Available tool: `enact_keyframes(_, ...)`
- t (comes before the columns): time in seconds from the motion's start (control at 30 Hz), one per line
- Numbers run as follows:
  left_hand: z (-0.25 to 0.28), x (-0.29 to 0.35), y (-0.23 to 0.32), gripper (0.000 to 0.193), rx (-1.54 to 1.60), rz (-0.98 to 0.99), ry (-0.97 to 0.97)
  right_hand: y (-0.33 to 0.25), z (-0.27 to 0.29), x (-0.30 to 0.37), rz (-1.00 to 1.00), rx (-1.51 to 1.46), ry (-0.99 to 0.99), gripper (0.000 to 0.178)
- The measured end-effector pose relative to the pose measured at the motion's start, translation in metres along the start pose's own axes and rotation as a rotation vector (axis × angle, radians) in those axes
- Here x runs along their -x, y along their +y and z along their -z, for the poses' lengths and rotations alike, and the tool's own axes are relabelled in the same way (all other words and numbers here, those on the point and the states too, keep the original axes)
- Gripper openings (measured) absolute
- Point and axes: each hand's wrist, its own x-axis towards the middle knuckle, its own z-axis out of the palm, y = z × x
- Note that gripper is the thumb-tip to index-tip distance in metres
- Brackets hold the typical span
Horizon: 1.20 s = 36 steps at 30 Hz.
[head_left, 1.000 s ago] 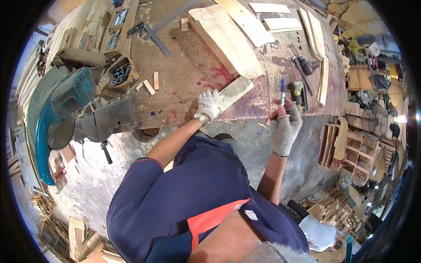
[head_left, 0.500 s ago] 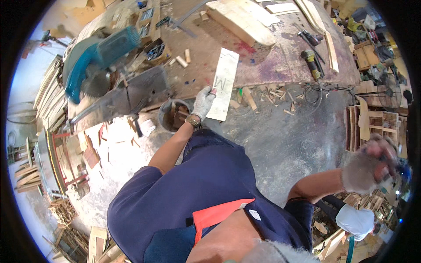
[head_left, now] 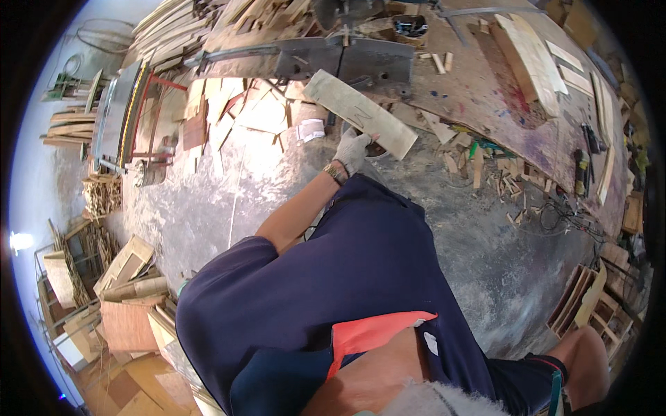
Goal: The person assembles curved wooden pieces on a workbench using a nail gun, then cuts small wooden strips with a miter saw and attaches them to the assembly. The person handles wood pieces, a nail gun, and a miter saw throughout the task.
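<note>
My left hand (head_left: pixel 352 150), in a pale grey work glove with a watch at the wrist, is closed on the near edge of a flat wooden board (head_left: pixel 333 95). The thumb lies on top, and a dark handwritten mark shows near the board's middle. The board is held at a slant in front of the bench, its left end raised toward a grey metal plate. Part of a bin (head_left: pixel 377 150) peeks out beneath the board. Of my right side only the bent bare arm (head_left: pixel 586 364) shows at the lower right; the hand is out of the picture.
Beyond the board stands a saw with a dark metal fence (head_left: pixel 374 64). Thick planks (head_left: pixel 526 66) and a yellow-and-black power tool (head_left: pixel 580 170) lie on the bench at right. Offcuts (head_left: pixel 479 166) and cables (head_left: pixel 555 218) litter the floor. A red-framed machine (head_left: pixel 132 114) stands left.
The view has swung left. My left hand still holds the board, now turned from nearly upright to a slant. My right hand, raised at the right before, has left the picture.
</note>
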Motion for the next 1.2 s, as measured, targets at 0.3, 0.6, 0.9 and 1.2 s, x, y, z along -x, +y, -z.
enact_keyframes(0.3, 0.005, -0.112, 0.022, 0.026, 0.306, 0.132, 0.177, 0.089, -0.11, 0.077, -0.391, 0.422, -0.102, 0.034)
enact_keyframes(0.6, 0.038, -0.148, 0.091, 0.034, -0.983, -0.347, -0.223, 0.061, -0.265, 0.033, -0.314, 0.873, -0.458, 0.038)
enact_keyframes(0.9, 0.088, -0.249, 0.205, 0.041, -1.715, -0.922, 0.118, 0.063, -0.547, -0.071, 0.071, 1.234, -1.295, 0.042)
enact_keyframes(1.2, 0.039, -0.323, 0.206, 0.042, -1.869, -0.594, -0.068, 0.061, -0.64, 0.002, 0.343, 0.894, -0.703, 0.033)
